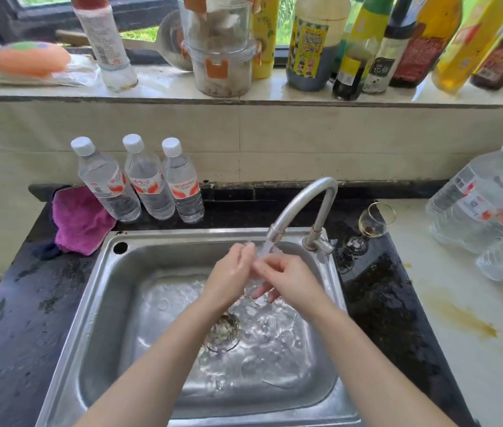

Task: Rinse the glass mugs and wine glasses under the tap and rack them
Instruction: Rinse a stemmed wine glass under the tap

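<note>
We saw both hands meeting under the running tap (302,211) at the centre of the frame, over the steel sink (102,291). The left hand (231,272) stood with its palm turned toward the right hand (287,278), its fingers (242,252) reaching up beside the stream. The right hand was curled, its fingers bent inward against the left. Something clear seemed to sit between them, right under the water, but we could not tell whether it was a glass or only the water itself, so we could not tell whether either grip was clamped on anything. Water spread across the sink floor around the drain (224,331) just below the hands.

The one task thing we could make out plainly was a wine glass (373,223), right of the tap base in the middle right of the frame. It stood on the dark desk (12,349), tilted in the wide-angle view, with a little brownish residue in its bowl, well apart from both hands.

At the upper left of the sink, three small water bottles (145,183) stood in a row, with a magenta cloth (80,220) beside them. Larger clear bottles (484,208) lay at the right edge on a pale surface. Sauce bottles (367,44) lined the windowsill across the top.
</note>
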Available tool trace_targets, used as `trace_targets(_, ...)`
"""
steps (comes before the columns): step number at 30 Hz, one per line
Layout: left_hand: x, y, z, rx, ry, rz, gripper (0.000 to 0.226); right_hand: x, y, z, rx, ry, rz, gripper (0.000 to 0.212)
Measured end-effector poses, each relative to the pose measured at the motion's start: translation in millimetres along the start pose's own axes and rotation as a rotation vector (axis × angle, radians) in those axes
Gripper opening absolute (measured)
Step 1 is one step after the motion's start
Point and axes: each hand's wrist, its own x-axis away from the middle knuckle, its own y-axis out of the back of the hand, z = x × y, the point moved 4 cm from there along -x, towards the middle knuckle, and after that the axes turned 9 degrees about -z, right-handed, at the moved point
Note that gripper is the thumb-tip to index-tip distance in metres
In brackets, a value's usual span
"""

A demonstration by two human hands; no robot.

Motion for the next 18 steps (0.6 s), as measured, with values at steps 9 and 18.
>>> trace_targets(9, 5.6, -1.8, 10.8, 0.009, 0.103, 0.054, 0.054, 1.0, 0.6, -2.8, 0.042, -0.016, 0.03, 0.018)
trace_targets(18, 7.1, -2.7, 1.5, -0.063, -0.002, -0.017, 0.058, -2.6, 3.9, 2.5, 0.061, 0.031, -0.107, 0.017)
